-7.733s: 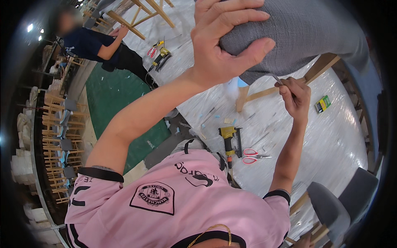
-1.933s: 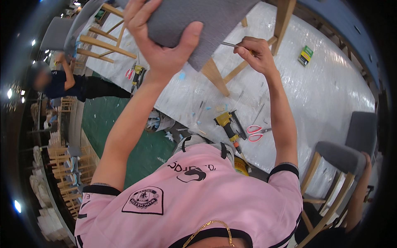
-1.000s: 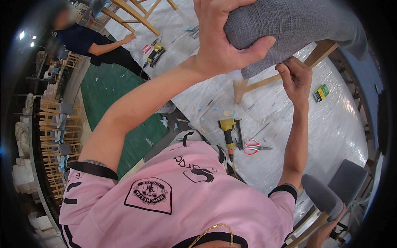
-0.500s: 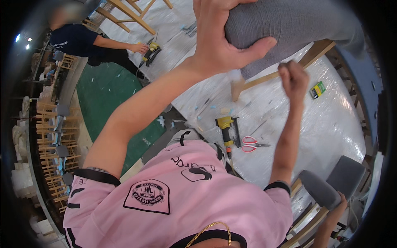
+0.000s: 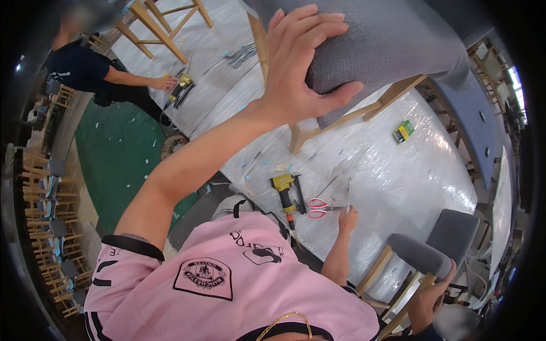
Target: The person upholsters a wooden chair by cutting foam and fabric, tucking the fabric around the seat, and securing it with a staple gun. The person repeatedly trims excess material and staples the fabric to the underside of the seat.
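My left hand (image 5: pixel 301 74) is raised and grips the edge of a grey upholstered chair seat (image 5: pixel 387 40), thumb under the rim and fingers spread on the fabric. The chair's pale wooden legs (image 5: pixel 341 116) rest on a table wrapped in clear plastic film (image 5: pixel 409 182). My right hand (image 5: pixel 348 219) is down on the table, closed around a thin metal tool (image 5: pixel 348 196) that points away from me. Red-handled scissors (image 5: pixel 317 208) lie just left of that hand.
A yellow nail gun (image 5: pixel 286 192) lies beside the scissors, and a small green and yellow box (image 5: pixel 402 131) sits farther out. A person in a dark shirt (image 5: pixel 85 68) touches a yellow tool (image 5: pixel 182 88). Another person's hand (image 5: pixel 432 290) holds a grey chair (image 5: pixel 432 256).
My right hand has dropped from the underside of the chair seat to the table by the scissors. My left hand keeps its grip on the seat.
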Available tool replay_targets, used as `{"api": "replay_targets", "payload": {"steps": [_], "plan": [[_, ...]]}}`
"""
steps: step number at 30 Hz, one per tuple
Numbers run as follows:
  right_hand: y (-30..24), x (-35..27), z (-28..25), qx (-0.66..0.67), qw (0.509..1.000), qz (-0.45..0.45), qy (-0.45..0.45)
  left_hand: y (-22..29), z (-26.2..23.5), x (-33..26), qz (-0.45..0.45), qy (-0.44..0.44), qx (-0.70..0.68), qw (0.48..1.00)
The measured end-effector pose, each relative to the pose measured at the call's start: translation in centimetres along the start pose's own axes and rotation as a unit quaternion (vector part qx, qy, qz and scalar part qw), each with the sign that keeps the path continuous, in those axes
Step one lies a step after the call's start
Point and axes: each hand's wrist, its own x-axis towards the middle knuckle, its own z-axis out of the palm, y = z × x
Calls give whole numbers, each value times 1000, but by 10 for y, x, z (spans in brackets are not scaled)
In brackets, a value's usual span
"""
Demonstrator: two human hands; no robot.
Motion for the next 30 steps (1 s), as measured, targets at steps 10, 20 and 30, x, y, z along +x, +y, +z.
{"api": "replay_targets", "payload": {"steps": [10,20,30], "plan": [[-370,40,-288,661,633,-347,-205,3,2,-1,-19,17,-15,1000],[-408,28,-273,682,631,-319,-187,12,-11,6,-37,-24,21,999],[-409,24,-251,712,614,-309,-141,51,30,87,7,-342,261,903]]}}
